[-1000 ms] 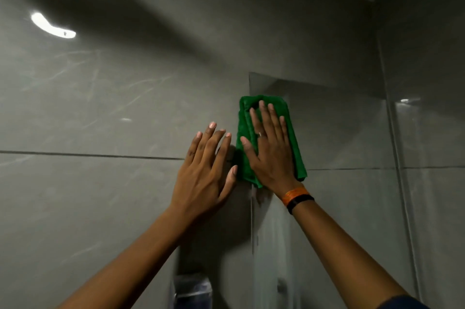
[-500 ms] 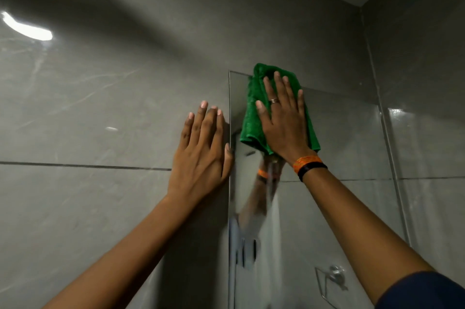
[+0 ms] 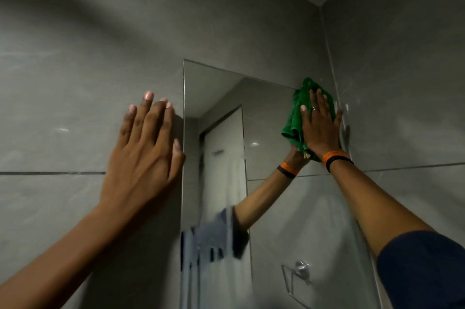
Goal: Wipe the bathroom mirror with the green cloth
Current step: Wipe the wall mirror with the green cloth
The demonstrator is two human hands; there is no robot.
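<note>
Green cloth [image 3: 293,121] sits bunched at the upper right corner of the bathroom mirror [image 3: 271,208], pinned flat against the glass under the right hand [image 3: 319,127]. That hand lies open with its fingers spread and pointing upward, palm pressing the cloth to the surface rather than pinching it; folds of fabric stick out above the fingertips and to the left of the thumb. A ring [image 3: 314,108] shows on one finger, and an orange band [image 3: 333,155] with a black band [image 3: 338,162] just below it circles the wrist. A dark blue sleeve [image 3: 422,271] covers the upper part of that arm at the lower right. The left hand [image 3: 143,147] rests flat on the grey tiled wall [image 3: 75,82] just beside the mirror's left edge, fingers held close together and pointing up, thumb near the glass edge, holding nothing. In the glass, the reflection of the right forearm and its wristbands meets the cloth from below, and a reflected door and a chrome holder [image 3: 299,276] appear lower down.
</note>
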